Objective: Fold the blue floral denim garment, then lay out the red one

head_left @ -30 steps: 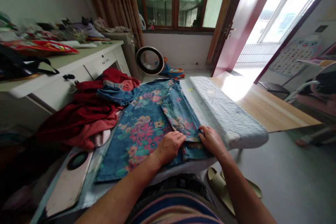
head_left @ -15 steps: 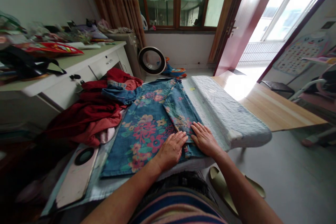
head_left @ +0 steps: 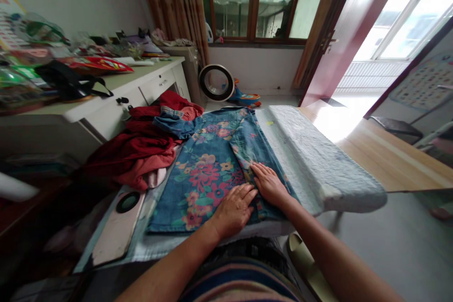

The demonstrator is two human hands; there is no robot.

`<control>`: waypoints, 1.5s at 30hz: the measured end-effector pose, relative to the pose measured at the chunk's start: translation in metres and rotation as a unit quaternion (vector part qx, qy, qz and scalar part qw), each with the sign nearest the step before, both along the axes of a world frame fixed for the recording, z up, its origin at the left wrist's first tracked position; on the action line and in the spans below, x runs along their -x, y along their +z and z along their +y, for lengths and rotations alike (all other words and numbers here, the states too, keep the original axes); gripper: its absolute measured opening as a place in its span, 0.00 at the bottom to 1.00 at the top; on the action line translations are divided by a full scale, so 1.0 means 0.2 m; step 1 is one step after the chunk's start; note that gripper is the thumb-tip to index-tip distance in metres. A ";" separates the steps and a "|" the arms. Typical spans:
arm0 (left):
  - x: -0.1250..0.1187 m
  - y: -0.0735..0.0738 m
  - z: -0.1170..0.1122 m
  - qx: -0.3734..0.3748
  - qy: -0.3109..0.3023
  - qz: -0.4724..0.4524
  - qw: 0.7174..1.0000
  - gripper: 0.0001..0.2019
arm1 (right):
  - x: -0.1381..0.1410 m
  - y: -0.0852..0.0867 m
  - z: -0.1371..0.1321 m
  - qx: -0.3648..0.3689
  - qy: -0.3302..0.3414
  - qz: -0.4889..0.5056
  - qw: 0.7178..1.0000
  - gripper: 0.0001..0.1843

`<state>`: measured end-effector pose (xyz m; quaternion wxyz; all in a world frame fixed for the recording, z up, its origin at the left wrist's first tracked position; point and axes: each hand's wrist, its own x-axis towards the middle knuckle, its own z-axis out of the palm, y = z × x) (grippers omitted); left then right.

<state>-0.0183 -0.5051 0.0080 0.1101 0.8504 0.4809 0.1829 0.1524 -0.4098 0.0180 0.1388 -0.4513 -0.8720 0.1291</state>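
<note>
A blue denim shirt or jacket [head_left: 203, 174] with a pink and yellow flower print lies spread on a padded board [head_left: 278, 146]. One sleeve [head_left: 247, 134] is laid lengthwise over its right side. My left hand [head_left: 235, 210] lies flat near the cuff, fingers stretched to the right. Just beyond it, my right hand [head_left: 271, 184] presses on the sleeve, fingers pointing forward and left. The two hands nearly meet at the fingertips, and both are open with nothing grasped. My fingers and palms hide part of the cuff.
Red clothing [head_left: 138, 151] is heaped left of the garment, against a white desk [head_left: 148, 89] loaded with clutter. A pale panel with a dark round hole [head_left: 118, 236] is at the board's left end. A wooden tabletop [head_left: 385, 151] stands to the right, and slippers [head_left: 307, 264] lie below.
My right hand has slid leftward over the sleeve, closer to my left hand. My left hand has shifted only slightly. The whole view has turned a little to the left.
</note>
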 end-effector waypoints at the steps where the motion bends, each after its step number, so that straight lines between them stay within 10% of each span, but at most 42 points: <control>1: 0.00 0.00 0.00 -0.001 0.000 -0.004 1.000 0.26 | 0.00 -0.01 0.00 0.009 -0.006 -0.016 1.000 0.28; 13: 0.00 0.00 -0.02 -0.023 0.012 -0.054 0.998 0.26 | 0.01 -0.02 0.00 0.034 -0.015 -0.093 0.995 0.31; 22: 0.02 0.03 -0.04 -0.004 0.016 -0.080 0.997 0.26 | 0.10 0.21 0.22 0.047 0.013 -0.052 0.997 0.21; 32: 0.01 0.05 -0.04 0.014 0.026 -0.080 0.996 0.23 | 0.27 -0.04 0.23 -0.024 0.005 -0.046 0.999 0.28; 45: 0.01 0.05 -0.04 0.019 0.033 -0.076 0.996 0.23 | 0.26 -0.02 0.22 -0.023 0.005 -0.039 0.999 0.27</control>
